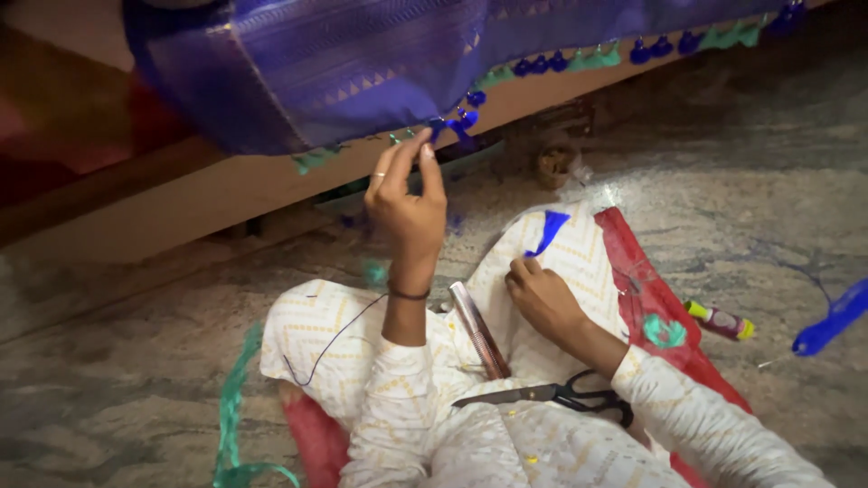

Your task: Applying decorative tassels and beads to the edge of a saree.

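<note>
The left hand (409, 203) pinches a blue tassel (459, 121) at the sari (344, 63) edge; the right hand (541, 294) pinches blue thread (548, 231) on the lap. Many tassels hang finished; the left part looks still bare.

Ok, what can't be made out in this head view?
- Left hand: whether its fingertips pinch thread at the blue tassels; too small.
- Right hand: fingers curl under, so any grip on the blue thread bundle is hidden.
- Purple fabric: cut off by the top edge.
</note>
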